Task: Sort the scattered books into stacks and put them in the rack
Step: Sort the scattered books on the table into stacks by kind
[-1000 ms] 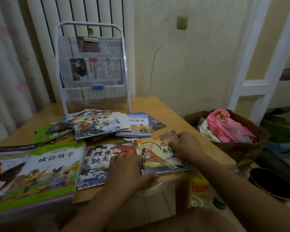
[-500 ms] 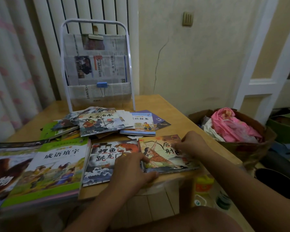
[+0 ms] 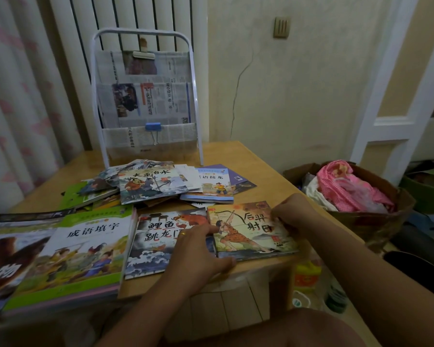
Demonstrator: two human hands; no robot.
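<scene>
At the near edge of the wooden worktop (image 3: pixel 248 156) a small stack of thin picture books (image 3: pixel 251 231) lay flat, its top cover showing an archer. The left hand (image 3: pixel 198 249) rested across the stack's left edge, fingers spread and pressing down, partly over the neighbouring carp book (image 3: pixel 156 241). The right hand (image 3: pixel 293 216) was curled at the stack's right edge, fingertips pinched on the covers there. These books looked light, glossy and floppy, so they would probably slide on one another; squaring them by both side edges and lifting with a hand beneath seemed the safer hold.

To the left sat a thicker green-covered stack (image 3: pixel 85 249), stiffer and likely heavier, and beyond it another large book (image 3: pixel 3 259) cut off by the frame. Farther back a loose heap of books (image 3: pixel 150 184) lay overlapping, unsorted. Behind that stood the rack (image 3: pixel 145 96), a white metal tube frame with pockets lined in newspaper, held by a blue binder clip (image 3: pixel 152 126); no books were visible in it. Sorting appeared partway done, with nothing yet racked.
</scene>
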